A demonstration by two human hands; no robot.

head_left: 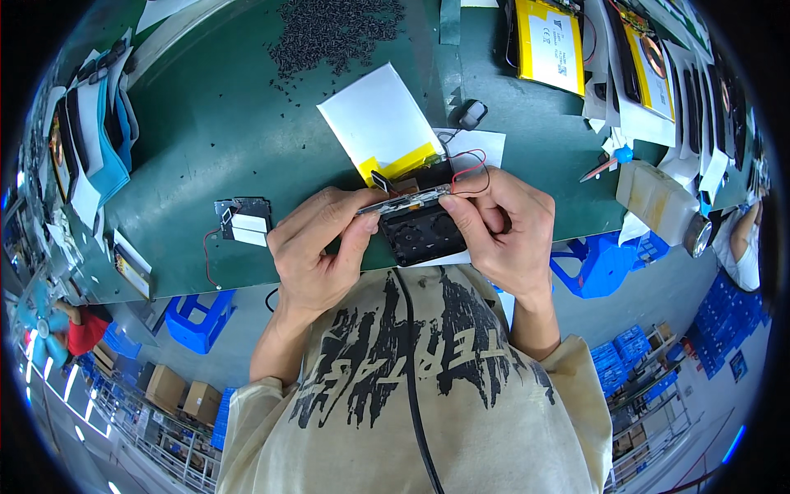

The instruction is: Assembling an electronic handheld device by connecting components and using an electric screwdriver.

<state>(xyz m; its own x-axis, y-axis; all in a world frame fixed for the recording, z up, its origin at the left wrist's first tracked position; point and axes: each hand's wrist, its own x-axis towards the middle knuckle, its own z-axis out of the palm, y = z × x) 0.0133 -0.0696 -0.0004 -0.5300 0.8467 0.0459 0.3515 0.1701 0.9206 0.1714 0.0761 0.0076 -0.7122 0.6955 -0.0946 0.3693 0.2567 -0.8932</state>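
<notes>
Between both hands, tilted on edge, is a thin circuit board [405, 200] with small parts along it. My left hand [322, 235] pinches its left end between thumb and fingers, and my right hand [504, 222] pinches the right end. Red and black wires [471, 156] loop up from the board beside my right fingers. Just below it lies a black plastic housing [424, 239] with round recesses, near the table's front edge. Behind the board is a flat white battery pack [380, 115] with yellow tape along its near edge; what joins it to the board is partly hidden.
A heap of small black screws [333, 37] lies at the back of the green table [197, 123]. Left sits a small black module [244, 221] with a red wire. To the right are yellow-edged batteries [550, 45], tweezers [599, 170] and a plastic bottle [658, 202]. Blue stools [597, 267] stand below.
</notes>
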